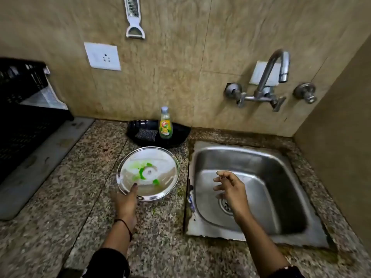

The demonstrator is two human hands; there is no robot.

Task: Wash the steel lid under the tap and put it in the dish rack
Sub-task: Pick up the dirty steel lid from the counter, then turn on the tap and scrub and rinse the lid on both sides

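Note:
A round steel lid (160,157) lies upside down on the granite counter, left of the sink, with green smears around its centre. My left hand (126,203) grips its near rim, thumb over the edge and fingers underneath. My right hand (230,189) hovers over the steel sink (281,177) with its fingers spread and nothing in it. The tap (277,67) sticks out from the wall above the sink; no water runs from it. The black dish rack (22,109) stands at the far left on a grey drain mat.
A black tray (180,131) against the wall holds a dish soap bottle (165,125) and a scrubber (146,134). A wall socket (102,56) and a hanging grater-peeler (134,19) are above. A side wall closes off the right.

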